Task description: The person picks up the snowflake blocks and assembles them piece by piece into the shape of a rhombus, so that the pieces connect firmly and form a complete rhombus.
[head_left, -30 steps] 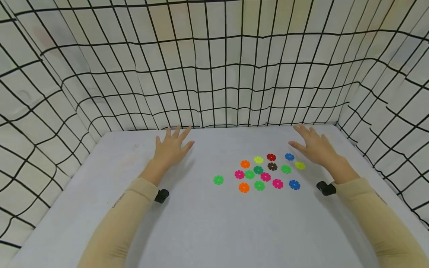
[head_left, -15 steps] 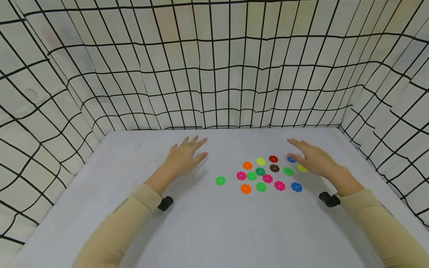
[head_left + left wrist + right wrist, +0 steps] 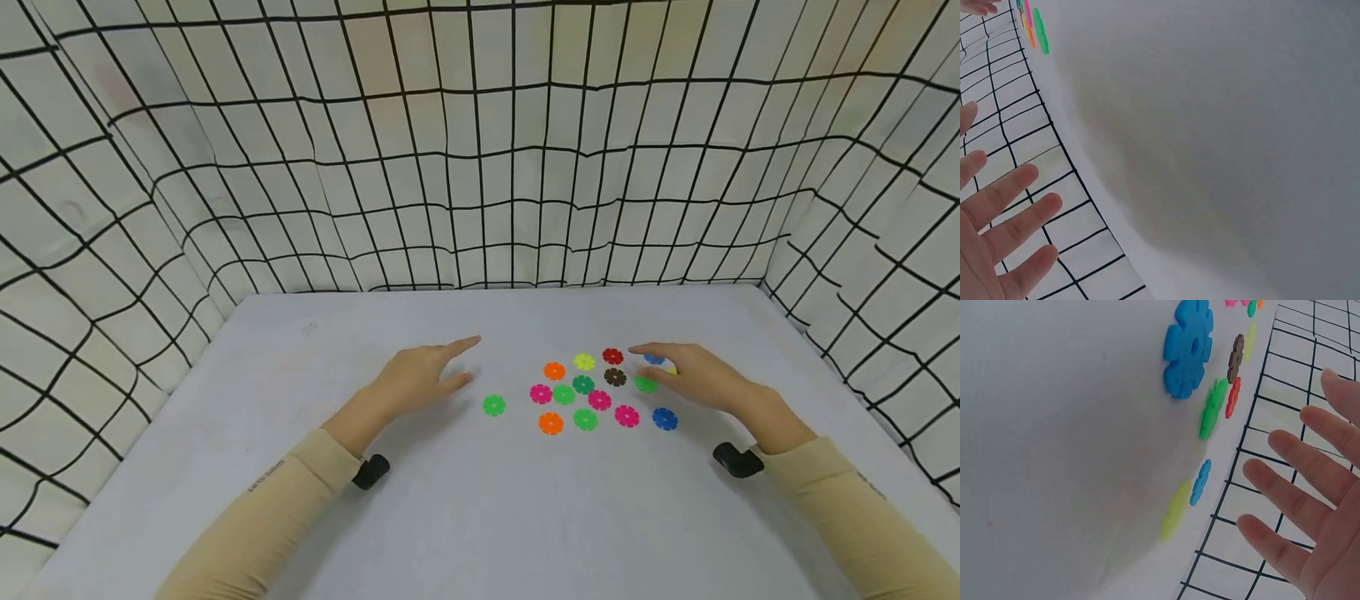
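Several flat, notched plastic discs lie on the white table, a lone green disc point(image 3: 493, 406) at the left of the group. My left hand point(image 3: 412, 379) is held above the table left of that disc, holding nothing; its fingers look spread in the left wrist view. Over the group's right side hovers my right hand point(image 3: 701, 375), fingers extended and nothing held. It partly hides a yellow disc point(image 3: 1175, 511), a small-looking blue disc point(image 3: 1201, 482) and a green disc point(image 3: 646, 384). Nearest its fingertips are the red disc point(image 3: 612, 356) and brown disc point(image 3: 615, 377). Another blue disc point(image 3: 664, 418) lies nearer the front.
A black grid net point(image 3: 480, 179) over white sheeting walls the table's back and both sides. More discs, among them an orange disc point(image 3: 551, 423) and a pink disc point(image 3: 627, 416), lie flat between the hands. Each wrist carries a small black camera point(image 3: 371, 472).
Both hands have come inward and nearer the front, dropping toward the table. The right hand now covers part of the discs at the right. The discs keep their arrangement.
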A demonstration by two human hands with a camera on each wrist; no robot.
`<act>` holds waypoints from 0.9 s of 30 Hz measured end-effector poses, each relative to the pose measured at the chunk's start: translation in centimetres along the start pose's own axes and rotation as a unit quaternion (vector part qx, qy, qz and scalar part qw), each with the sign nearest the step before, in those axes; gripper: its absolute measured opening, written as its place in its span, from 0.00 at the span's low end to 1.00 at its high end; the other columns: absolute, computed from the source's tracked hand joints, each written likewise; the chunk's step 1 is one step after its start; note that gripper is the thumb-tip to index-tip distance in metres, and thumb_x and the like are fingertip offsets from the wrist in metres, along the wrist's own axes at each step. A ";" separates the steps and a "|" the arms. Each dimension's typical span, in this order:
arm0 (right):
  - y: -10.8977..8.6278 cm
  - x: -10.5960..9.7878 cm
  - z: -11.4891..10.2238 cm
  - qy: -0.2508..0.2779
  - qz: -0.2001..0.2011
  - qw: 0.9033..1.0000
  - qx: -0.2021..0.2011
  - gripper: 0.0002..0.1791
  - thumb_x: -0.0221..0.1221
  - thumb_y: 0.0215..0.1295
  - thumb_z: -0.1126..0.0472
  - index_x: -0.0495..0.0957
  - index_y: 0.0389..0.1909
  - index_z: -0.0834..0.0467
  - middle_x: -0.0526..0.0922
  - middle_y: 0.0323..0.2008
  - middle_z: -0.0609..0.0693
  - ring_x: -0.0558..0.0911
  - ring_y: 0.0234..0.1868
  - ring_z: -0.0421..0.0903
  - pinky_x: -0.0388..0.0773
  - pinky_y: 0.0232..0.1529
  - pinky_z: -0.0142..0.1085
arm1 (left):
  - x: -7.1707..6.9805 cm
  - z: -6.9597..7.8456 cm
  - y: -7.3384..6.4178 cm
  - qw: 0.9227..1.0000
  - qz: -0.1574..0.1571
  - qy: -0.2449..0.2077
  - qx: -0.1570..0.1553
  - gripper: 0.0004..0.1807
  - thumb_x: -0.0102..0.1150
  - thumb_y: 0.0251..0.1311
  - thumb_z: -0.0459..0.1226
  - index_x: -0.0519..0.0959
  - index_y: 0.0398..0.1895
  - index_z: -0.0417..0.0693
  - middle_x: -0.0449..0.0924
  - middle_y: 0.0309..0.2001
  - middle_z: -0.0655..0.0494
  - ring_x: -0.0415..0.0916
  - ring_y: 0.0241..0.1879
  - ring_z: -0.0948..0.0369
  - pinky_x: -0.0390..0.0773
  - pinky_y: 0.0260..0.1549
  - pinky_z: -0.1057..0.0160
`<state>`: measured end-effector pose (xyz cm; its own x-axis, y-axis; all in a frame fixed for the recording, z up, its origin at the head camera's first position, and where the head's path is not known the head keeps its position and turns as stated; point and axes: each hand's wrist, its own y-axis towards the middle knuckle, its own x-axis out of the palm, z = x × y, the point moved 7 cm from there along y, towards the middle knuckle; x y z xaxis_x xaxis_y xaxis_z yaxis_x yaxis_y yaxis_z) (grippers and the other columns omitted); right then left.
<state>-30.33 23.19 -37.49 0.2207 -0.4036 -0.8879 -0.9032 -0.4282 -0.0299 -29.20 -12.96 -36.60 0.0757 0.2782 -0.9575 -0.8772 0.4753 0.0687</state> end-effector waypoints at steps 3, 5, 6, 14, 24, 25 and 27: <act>0.0 0.2 -0.1 0.014 -0.009 1.000 -0.010 0.26 0.61 0.74 0.53 0.74 0.69 0.58 0.79 0.60 0.62 0.75 0.60 0.62 0.78 0.55 0.58 | 0.5 0.1 0.0 0.999 -0.023 -0.023 -0.009 0.33 0.60 0.72 0.50 0.66 0.77 0.58 0.82 0.59 0.50 0.81 0.54 0.50 0.78 0.52 0.48; 0.1 0.3 -0.2 0.025 -0.014 0.999 -0.016 0.25 0.62 0.74 0.55 0.76 0.67 0.60 0.80 0.59 0.60 0.77 0.57 0.59 0.81 0.52 0.53 | 0.8 0.2 0.0 0.998 -0.039 -0.044 -0.016 0.32 0.61 0.71 0.49 0.68 0.76 0.56 0.84 0.56 0.52 0.81 0.50 0.53 0.79 0.49 0.51; 0.2 0.4 -0.2 0.029 -0.016 0.999 -0.019 0.24 0.62 0.73 0.55 0.77 0.66 0.61 0.81 0.58 0.60 0.78 0.55 0.58 0.82 0.50 0.51 | 1.0 0.3 0.1 0.997 -0.045 -0.054 -0.017 0.31 0.62 0.71 0.49 0.70 0.75 0.55 0.84 0.54 0.54 0.81 0.48 0.54 0.79 0.46 0.53; 0.9 0.6 0.1 0.042 -0.040 0.998 -0.019 0.21 0.66 0.69 0.59 0.79 0.60 0.64 0.81 0.45 0.54 0.77 0.44 0.51 0.79 0.43 0.42 | 2.2 0.8 0.6 0.984 -0.091 -0.154 -0.022 0.23 0.66 0.67 0.44 0.78 0.63 0.49 0.82 0.39 0.58 0.77 0.35 0.62 0.77 0.37 0.60; 1.7 1.3 1.3 0.052 -0.074 0.996 0.024 0.21 0.69 0.66 0.56 0.78 0.54 0.63 0.78 0.40 0.53 0.75 0.41 0.51 0.75 0.40 0.42 | 3.4 0.8 0.9 0.971 -0.115 -0.206 -0.045 0.18 0.71 0.62 0.42 0.81 0.52 0.48 0.78 0.34 0.57 0.73 0.33 0.60 0.73 0.36 0.61; 1.8 1.3 1.4 0.053 -0.074 0.995 0.027 0.21 0.69 0.66 0.56 0.78 0.53 0.63 0.78 0.39 0.53 0.75 0.41 0.52 0.75 0.40 0.43 | 3.5 0.9 1.0 0.971 -0.116 -0.205 -0.045 0.17 0.72 0.61 0.42 0.81 0.51 0.48 0.77 0.34 0.57 0.72 0.33 0.60 0.72 0.35 0.62; 1.9 1.4 1.5 0.054 -0.076 0.995 0.031 0.19 0.69 0.66 0.56 0.78 0.51 0.62 0.78 0.39 0.53 0.75 0.42 0.52 0.75 0.41 0.44 | 3.6 1.0 1.1 0.971 -0.120 -0.199 -0.046 0.17 0.73 0.60 0.42 0.81 0.49 0.48 0.77 0.33 0.56 0.72 0.32 0.60 0.71 0.35 0.62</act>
<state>-32.28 23.06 -39.50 0.3922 -0.4244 -0.8161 -0.8765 -0.4415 -0.1916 -29.45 -10.57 -39.71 0.4447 0.4785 -0.7571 -0.8492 0.4941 -0.1865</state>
